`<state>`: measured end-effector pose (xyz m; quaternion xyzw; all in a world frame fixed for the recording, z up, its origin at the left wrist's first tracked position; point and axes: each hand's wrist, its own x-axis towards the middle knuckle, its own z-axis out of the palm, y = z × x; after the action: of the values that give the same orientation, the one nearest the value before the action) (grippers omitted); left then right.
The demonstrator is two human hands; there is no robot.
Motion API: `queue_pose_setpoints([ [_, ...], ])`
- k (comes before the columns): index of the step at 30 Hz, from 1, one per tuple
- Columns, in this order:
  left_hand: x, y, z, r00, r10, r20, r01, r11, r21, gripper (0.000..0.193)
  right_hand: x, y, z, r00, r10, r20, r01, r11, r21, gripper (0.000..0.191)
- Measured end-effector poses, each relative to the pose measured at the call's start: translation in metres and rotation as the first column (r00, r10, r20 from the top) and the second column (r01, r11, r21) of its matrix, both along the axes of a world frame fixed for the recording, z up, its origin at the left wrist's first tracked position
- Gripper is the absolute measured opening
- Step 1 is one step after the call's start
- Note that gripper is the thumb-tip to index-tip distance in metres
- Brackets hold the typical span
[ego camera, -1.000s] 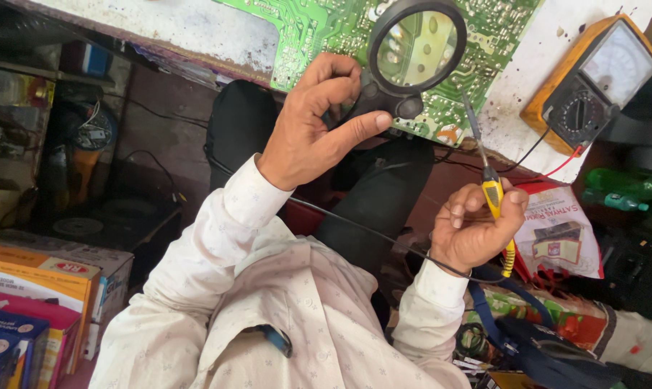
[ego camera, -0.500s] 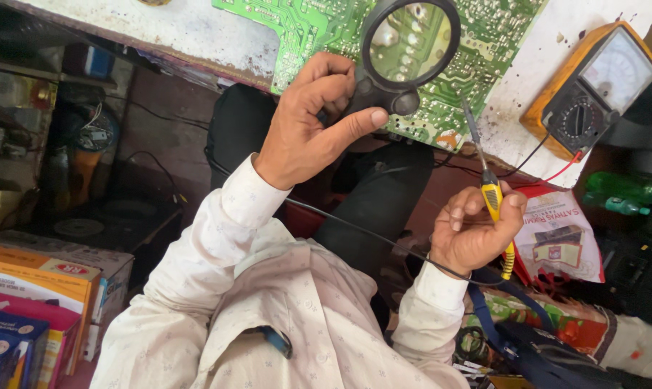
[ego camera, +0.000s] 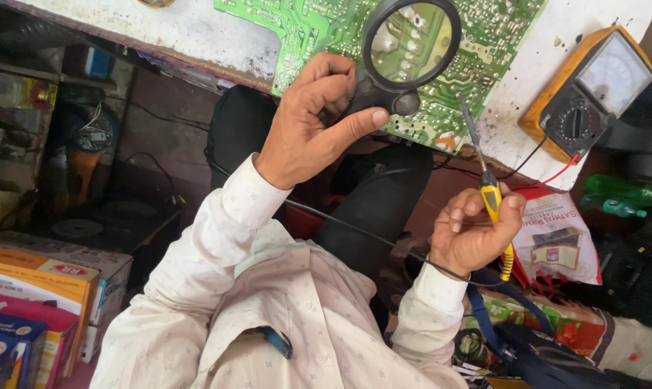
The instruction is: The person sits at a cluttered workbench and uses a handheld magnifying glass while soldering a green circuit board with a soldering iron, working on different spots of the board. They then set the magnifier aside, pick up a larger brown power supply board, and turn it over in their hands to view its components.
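Gripping two tools: your left hand (ego camera: pixel 304 126) clasps the magnifying glass (ego camera: pixel 410 43) handle; your right hand (ego camera: pixel 473 234) pinches the yellow-handled probe (ego camera: pixel 490 198).

Upper centre, lens hovers over the green circuit board (ego camera: pixel 499 36) on the white bench (ego camera: pixel 196 29). Lens likely light, rigid, breakable: hold the handle. Centre right, probe thin and stiff, tip at the board's edge: grip the insulated handle.
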<state>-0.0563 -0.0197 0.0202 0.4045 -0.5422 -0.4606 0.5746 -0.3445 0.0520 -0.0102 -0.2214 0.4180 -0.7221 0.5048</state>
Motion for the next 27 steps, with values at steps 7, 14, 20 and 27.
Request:
queue_pose_setpoints([
  [7, -0.0007, -0.0006, -0.0002, 1.000, 0.003, 0.012, -0.003, 1.000, -0.009, 0.031, -0.0010, -0.0004, -0.0010, 1.000, 0.001, 0.007, -0.001, 1.000, -0.003, 0.027],
  [14, 0.0012, -0.0007, 0.0002, 0.999, 0.010, 0.036, -0.010, 1.000, -0.012, 0.030, 0.0017, -0.0007, 0.0038, 1.000, -0.007, -0.029, 0.007, 1.000, 0.022, 0.027],
  [20, 0.0024, -0.0014, -0.0005, 1.000, 0.006, 0.009, -0.006, 1.000, -0.011, 0.028, 0.0039, -0.0008, 0.0050, 0.999, -0.015, -0.041, 0.017, 0.999, 0.030, 0.026],
  [27, 0.0013, -0.0015, 0.0002, 0.998, 0.036, 0.055, -0.034, 0.999, -0.028, 0.030, -0.0007, 0.0003, 0.0030, 1.000, -0.029, 0.009, 0.028, 0.999, 0.023, 0.023],
])
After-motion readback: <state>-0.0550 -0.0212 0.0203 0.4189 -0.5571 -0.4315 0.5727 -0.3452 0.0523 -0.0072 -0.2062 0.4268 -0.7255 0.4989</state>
